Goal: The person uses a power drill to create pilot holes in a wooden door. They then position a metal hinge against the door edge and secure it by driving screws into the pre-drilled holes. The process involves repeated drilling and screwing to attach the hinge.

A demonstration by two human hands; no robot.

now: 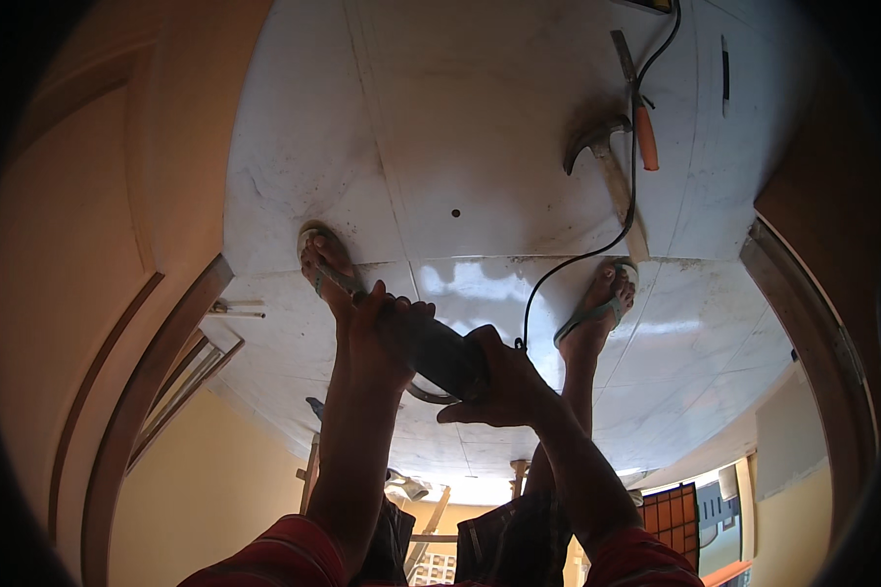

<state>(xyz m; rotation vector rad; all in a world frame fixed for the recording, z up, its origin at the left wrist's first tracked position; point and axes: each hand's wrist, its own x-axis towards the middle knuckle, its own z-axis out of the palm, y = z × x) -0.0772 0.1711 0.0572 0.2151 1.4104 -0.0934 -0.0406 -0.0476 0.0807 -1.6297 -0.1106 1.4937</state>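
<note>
1 dark tool (433, 347), held up over the pale floor (480, 147), near mid-view, between and below the 2 sandalled feet (602, 298) as seen from above. near-black, thick and rounded like a short barrel, slanting from upper left down to lower right, with a thin curved edge showing just beneath. too shadowed for small details.

left hand (377, 328) curled around the upper-left end, fingers bent over the top. right hand (509, 377) partly wrapped about the lower-right end, fingers along the upper side, thumb stretched out below, pointing left. cannot tell the tightness of either grip.

black cord (533, 293) running from the top edge to just beside the right hand; cannot tell whether joined to the tool. farther off, hammer (617, 186) and orange-handled chisel (646, 137) lying along the cord.
</note>
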